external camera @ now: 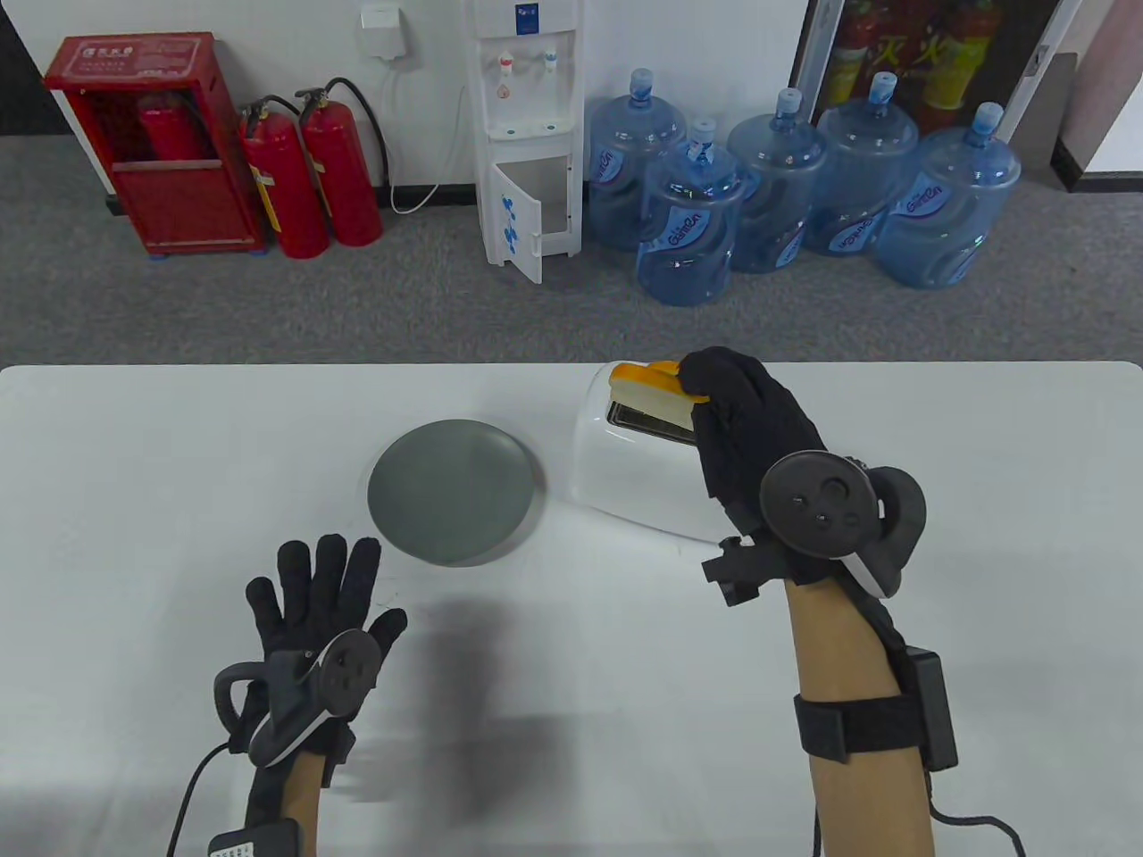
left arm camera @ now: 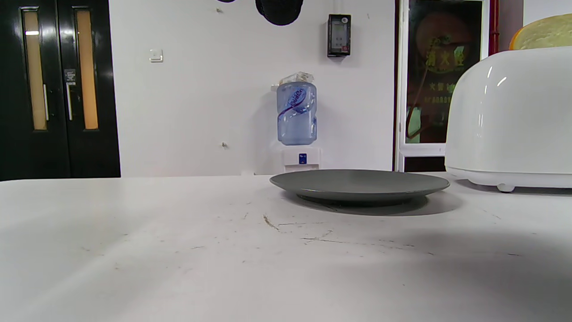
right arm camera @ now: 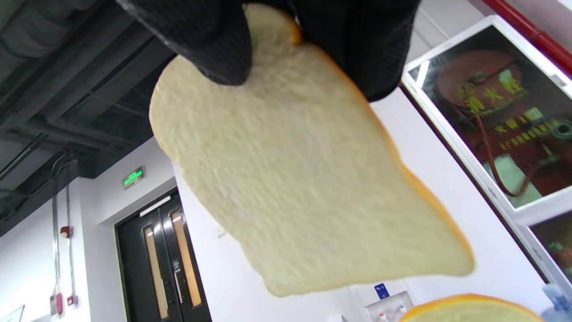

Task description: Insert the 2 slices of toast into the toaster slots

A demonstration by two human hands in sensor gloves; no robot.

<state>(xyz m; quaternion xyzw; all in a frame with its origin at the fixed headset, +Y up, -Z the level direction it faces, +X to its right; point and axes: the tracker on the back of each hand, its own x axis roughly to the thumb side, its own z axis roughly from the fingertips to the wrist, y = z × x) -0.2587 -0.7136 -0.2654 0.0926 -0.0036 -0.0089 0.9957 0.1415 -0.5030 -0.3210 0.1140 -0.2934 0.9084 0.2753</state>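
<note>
A white toaster (external camera: 625, 473) stands on the table right of centre, one dark slot (external camera: 647, 420) showing on its top. My right hand (external camera: 714, 393) pinches a pale slice of toast (external camera: 656, 397) with an orange crust, holding it upright just above the toaster's top. In the right wrist view this slice (right arm camera: 304, 179) hangs from my fingers (right arm camera: 214, 49), and the crust of a second slice (right arm camera: 469, 311) shows below it. The left wrist view shows the toaster (left arm camera: 509, 116) with toast (left arm camera: 543, 33) rising above it. My left hand (external camera: 326, 580) lies flat on the table, fingers spread, holding nothing.
A grey plate (external camera: 455, 491) with nothing on it sits left of the toaster, just beyond my left hand; it also appears in the left wrist view as the plate (left arm camera: 359, 185). Beyond the table's far edge stand water bottles (external camera: 688, 223), a dispenser (external camera: 527, 134) and fire extinguishers (external camera: 312, 178).
</note>
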